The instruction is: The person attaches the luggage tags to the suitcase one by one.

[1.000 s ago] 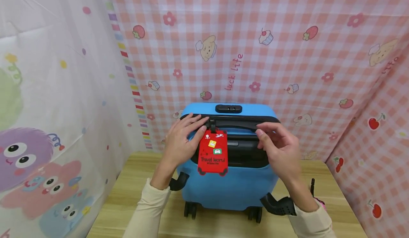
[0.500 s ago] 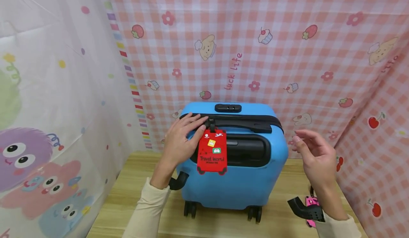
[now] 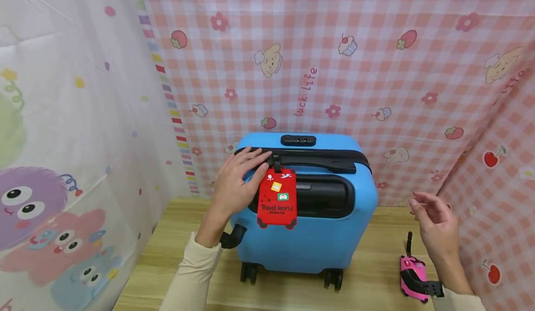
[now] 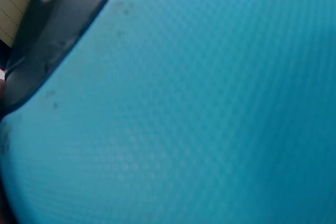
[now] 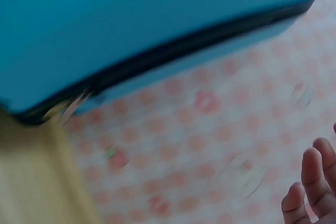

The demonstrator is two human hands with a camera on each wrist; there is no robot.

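A blue suitcase (image 3: 303, 243) stands upright in the head view, its black handle (image 3: 309, 162) along the top. From the handle's left end a red luggage tag (image 3: 277, 199) reading "Travel World" hangs by a black strap. My left hand (image 3: 238, 183) rests over that end of the handle, fingers extended, thumb beside the tag's strap. To the right of the suitcase, my right hand (image 3: 436, 223) is in the air with loosely bent fingers and nothing in it. Below it lies a pink luggage tag (image 3: 411, 274), partly covered by the black wrist mount.
The suitcase stands on a wood-grain tabletop (image 3: 179, 255). Behind it hangs a pink checked cloth (image 3: 359, 83), with a white cartoon-print cloth (image 3: 125, 116) on the left. A combination lock (image 3: 298, 140) sits on the suitcase top.
My right hand has let go of the handle's right end and moved right and down, away from the suitcase. The pink tag has come into fuller view. My left hand has stayed in place.
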